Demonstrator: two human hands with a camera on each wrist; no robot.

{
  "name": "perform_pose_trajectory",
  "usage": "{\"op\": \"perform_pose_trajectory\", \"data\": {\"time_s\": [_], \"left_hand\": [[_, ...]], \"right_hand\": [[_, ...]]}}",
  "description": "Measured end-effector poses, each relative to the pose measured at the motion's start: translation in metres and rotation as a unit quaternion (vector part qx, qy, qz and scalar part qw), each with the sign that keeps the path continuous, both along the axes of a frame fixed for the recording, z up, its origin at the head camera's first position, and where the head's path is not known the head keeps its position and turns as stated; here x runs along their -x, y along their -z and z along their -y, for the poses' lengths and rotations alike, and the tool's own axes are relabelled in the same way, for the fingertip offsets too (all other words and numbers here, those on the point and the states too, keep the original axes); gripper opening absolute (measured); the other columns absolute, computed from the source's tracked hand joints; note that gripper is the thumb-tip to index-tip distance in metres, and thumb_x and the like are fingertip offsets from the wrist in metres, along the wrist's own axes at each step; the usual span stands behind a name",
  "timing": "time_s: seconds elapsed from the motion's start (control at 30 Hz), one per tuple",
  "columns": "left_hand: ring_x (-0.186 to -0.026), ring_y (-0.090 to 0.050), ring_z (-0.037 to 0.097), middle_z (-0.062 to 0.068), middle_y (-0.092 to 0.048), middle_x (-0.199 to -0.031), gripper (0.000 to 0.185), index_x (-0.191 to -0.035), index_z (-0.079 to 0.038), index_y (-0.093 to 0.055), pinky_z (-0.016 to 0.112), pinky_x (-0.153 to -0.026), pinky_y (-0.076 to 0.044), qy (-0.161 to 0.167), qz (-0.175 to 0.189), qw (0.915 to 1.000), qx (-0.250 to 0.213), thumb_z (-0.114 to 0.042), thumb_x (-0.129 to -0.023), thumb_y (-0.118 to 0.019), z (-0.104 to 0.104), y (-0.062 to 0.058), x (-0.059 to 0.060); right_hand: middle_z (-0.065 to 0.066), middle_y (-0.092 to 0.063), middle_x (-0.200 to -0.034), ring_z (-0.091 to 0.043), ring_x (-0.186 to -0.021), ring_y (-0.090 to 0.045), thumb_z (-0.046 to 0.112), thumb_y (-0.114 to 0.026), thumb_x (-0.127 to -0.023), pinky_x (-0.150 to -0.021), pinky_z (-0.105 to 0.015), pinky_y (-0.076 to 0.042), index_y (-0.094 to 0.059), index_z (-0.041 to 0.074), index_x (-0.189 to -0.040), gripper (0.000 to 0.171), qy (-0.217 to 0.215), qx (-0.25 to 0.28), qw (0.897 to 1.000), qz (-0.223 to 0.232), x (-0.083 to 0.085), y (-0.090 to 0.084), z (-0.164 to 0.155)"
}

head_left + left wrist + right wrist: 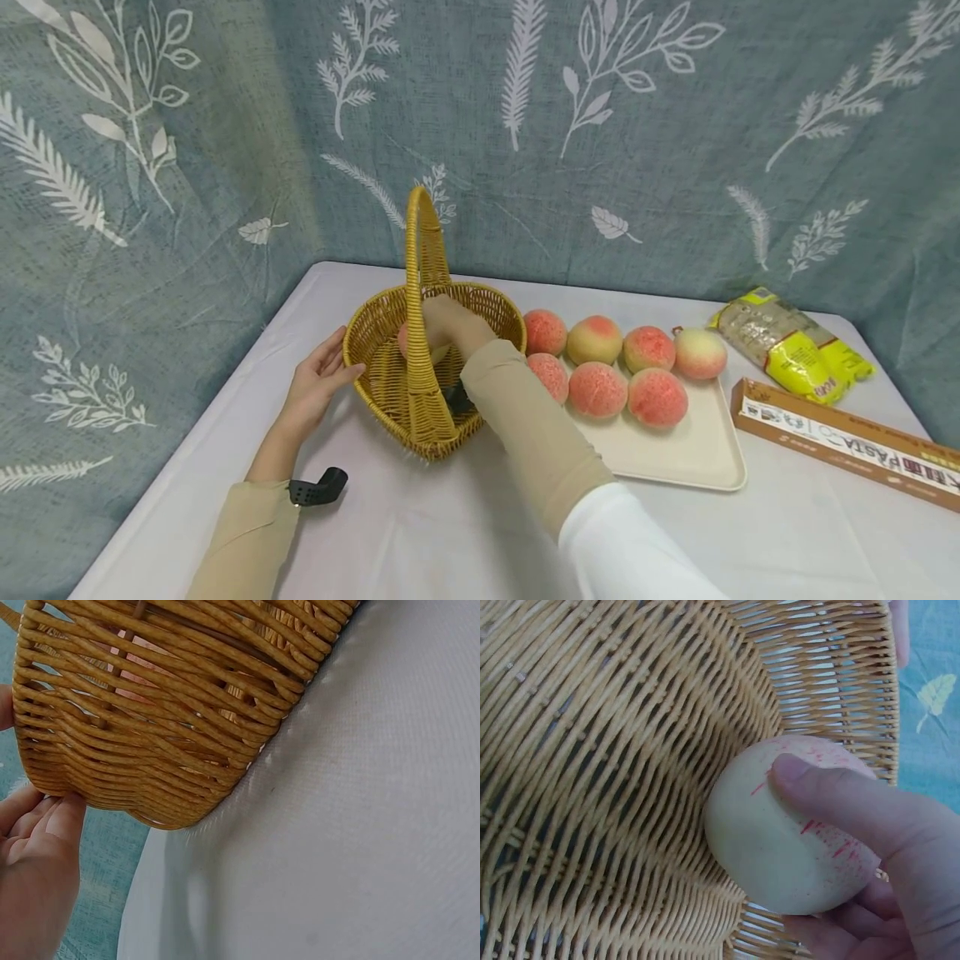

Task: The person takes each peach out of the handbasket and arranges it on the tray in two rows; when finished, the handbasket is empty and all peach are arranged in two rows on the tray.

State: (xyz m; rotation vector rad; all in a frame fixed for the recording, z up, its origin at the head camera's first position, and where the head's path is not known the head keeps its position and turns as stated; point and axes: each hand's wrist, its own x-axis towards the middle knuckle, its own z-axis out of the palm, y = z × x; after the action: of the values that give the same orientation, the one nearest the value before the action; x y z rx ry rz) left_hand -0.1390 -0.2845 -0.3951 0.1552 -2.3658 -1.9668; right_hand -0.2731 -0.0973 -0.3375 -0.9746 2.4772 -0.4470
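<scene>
A golden-brown wicker basket [390, 400] with a tall arched handle stands on the table. Inside it, my right hand [453, 321] grips a pale peach with red flecks, the thumb lying across its top. The right wrist view has this peach [757, 847] low against the woven basket wall. On the outer left side, my left hand [311, 387] touches the basket near its rim, fingers extended and thumb reaching to the rim. From the left wrist view, these fingertips [64, 814] rest against the wicker, and pink shows through the gaps in the weave.
Right of the basket, a cream tray [675, 454] bears several pink and yellow peaches [597, 390]. Farther right lie a yellow-and-clear bag [787, 346] and a long brown pasta box [847, 442]. A blue-green leaf-patterned cloth [510, 208] hangs behind the table.
</scene>
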Motion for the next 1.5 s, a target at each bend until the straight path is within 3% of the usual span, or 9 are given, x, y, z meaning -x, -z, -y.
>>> {"op": "perform_pose_trajectory", "data": {"time_s": [0.17, 0.3, 0.4, 0.57, 0.97, 1.2, 1.33, 1.5], "left_hand": [[-0.145, -0.019, 0.034, 0.018, -0.014, -0.16, 0.073, -0.154, 0.002, -0.014, 0.022, -0.109, -0.032, -0.002, 0.005, 1.0, -0.001, -0.003, -0.096, -0.057, -0.003, 0.001, -0.001], [-0.145, -0.019, 0.034, 0.018, -0.015, -0.16, 0.073, -0.154, 0.001, -0.014, 0.021, -0.109, -0.032, -0.001, 0.005, 1.0, 0.0, -0.004, -0.096, -0.057, -0.003, -0.001, -0.002], [-0.145, -0.018, 0.035, 0.018, -0.014, -0.16, 0.073, -0.154, 0.001, -0.014, 0.02, -0.108, -0.033, 0.0, 0.004, 1.0, 0.0, -0.004, -0.096, -0.057, -0.003, -0.002, -0.002], [-0.145, -0.018, 0.035, 0.019, -0.013, -0.16, 0.073, -0.154, 0.001, -0.013, 0.02, -0.109, -0.032, -0.001, 0.003, 1.0, -0.004, -0.004, -0.096, -0.057, -0.004, -0.006, -0.001], [-0.144, -0.017, 0.037, 0.02, -0.011, -0.16, 0.073, -0.154, 0.003, -0.013, 0.02, -0.109, -0.032, 0.001, 0.002, 1.0, -0.004, -0.004, -0.096, -0.057, -0.006, -0.005, 0.0], [-0.145, -0.016, 0.035, 0.019, -0.012, -0.16, 0.073, -0.154, 0.002, -0.013, 0.019, -0.109, -0.032, 0.003, 0.003, 1.0, 0.001, -0.006, -0.097, -0.058, -0.008, -0.005, -0.001], [-0.145, -0.017, 0.035, 0.018, -0.012, -0.16, 0.074, -0.155, 0.0, -0.013, 0.019, -0.109, -0.031, 0.002, 0.006, 1.0, 0.006, -0.007, -0.097, -0.058, -0.009, -0.005, -0.001], [-0.145, -0.016, 0.034, 0.017, -0.011, -0.16, 0.075, -0.155, -0.002, -0.012, 0.02, -0.11, -0.031, 0.001, 0.011, 0.9999, 0.009, -0.008, -0.097, -0.059, -0.008, -0.003, -0.002]], "right_hand": [[-0.006, -0.06, -0.091, -0.014, -0.074, -0.046, 0.024, -0.071, -0.089, -0.065, -0.025, -0.042, -0.068, 0.006, -0.1, 0.021, -0.007, 0.005, 1.0, -0.009, 0.002, 0.0, -0.007], [-0.008, -0.062, -0.103, -0.016, -0.079, -0.051, 0.019, -0.076, -0.082, -0.066, -0.026, -0.045, -0.06, 0.006, -0.131, 0.053, -0.003, 0.016, 1.0, -0.011, 0.007, -0.002, -0.013], [-0.01, -0.061, -0.117, -0.019, -0.092, -0.056, 0.022, -0.079, -0.08, -0.072, -0.027, -0.049, -0.049, 0.008, -0.143, 0.072, 0.007, 0.03, 1.0, -0.003, 0.014, -0.007, -0.02], [-0.011, -0.058, -0.127, -0.023, -0.104, -0.058, 0.028, -0.082, -0.078, -0.076, -0.029, -0.052, -0.045, 0.008, -0.146, 0.08, 0.006, 0.074, 0.997, -0.001, 0.018, -0.022, -0.038], [-0.012, -0.061, -0.127, -0.023, -0.108, -0.061, 0.021, -0.084, -0.074, -0.086, -0.034, -0.054, -0.05, 0.007, -0.142, 0.077, 0.042, 0.207, 0.977, 0.008, 0.01, -0.048, -0.108], [-0.014, -0.061, -0.129, -0.024, -0.108, -0.063, 0.017, -0.085, -0.073, -0.084, -0.033, -0.055, -0.05, 0.005, -0.141, 0.078, 0.107, 0.285, 0.952, 0.018, -0.002, -0.049, -0.171], [-0.013, -0.06, -0.131, -0.024, -0.107, -0.062, 0.014, -0.086, -0.073, -0.077, -0.029, -0.053, -0.049, 0.005, -0.142, 0.079, 0.148, 0.307, 0.94, 0.026, -0.015, -0.048, -0.209], [-0.013, -0.06, -0.131, -0.021, -0.109, -0.062, 0.013, -0.086, -0.074, -0.081, -0.024, -0.054, -0.048, 0.006, -0.142, 0.079, 0.199, 0.334, 0.92, 0.053, -0.03, -0.043, -0.25]]}}
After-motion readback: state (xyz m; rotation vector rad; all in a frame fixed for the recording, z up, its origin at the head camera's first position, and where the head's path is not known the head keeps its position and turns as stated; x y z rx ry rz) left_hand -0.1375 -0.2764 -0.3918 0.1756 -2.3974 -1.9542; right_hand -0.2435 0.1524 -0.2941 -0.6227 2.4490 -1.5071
